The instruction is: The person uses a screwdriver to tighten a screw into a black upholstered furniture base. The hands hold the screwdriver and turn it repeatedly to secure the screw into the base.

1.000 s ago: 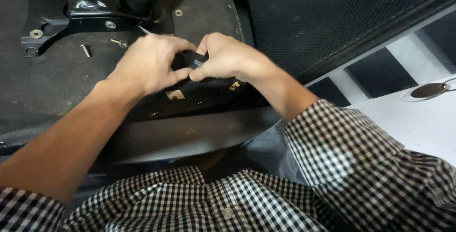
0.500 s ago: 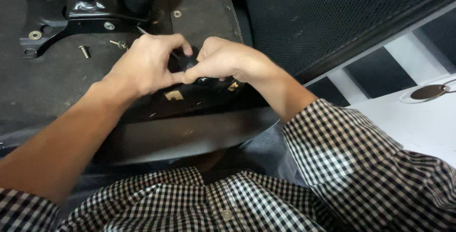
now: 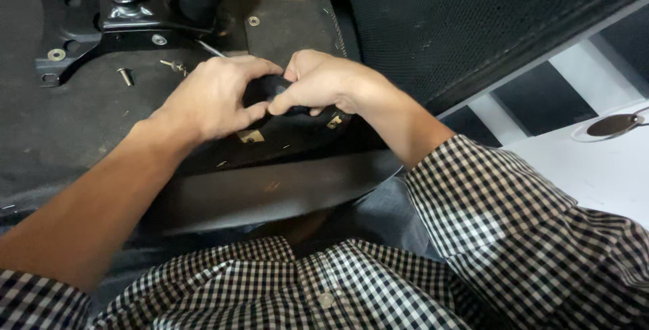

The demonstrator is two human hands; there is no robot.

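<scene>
Two hands pinch a small black part over an upturned chair seat.

Nearest, checked sleeves (image 3: 500, 229) frame the bare forearms. The left hand (image 3: 213, 97) and right hand (image 3: 318, 83) meet fingertip to fingertip, both closed around the black part (image 3: 270, 87), which sits between them, mostly hidden by the fingers. It lies just above the seat underside (image 3: 61, 134). Beyond, loose screws (image 3: 125, 75) rest near the black metal bracket (image 3: 74, 33).
</scene>
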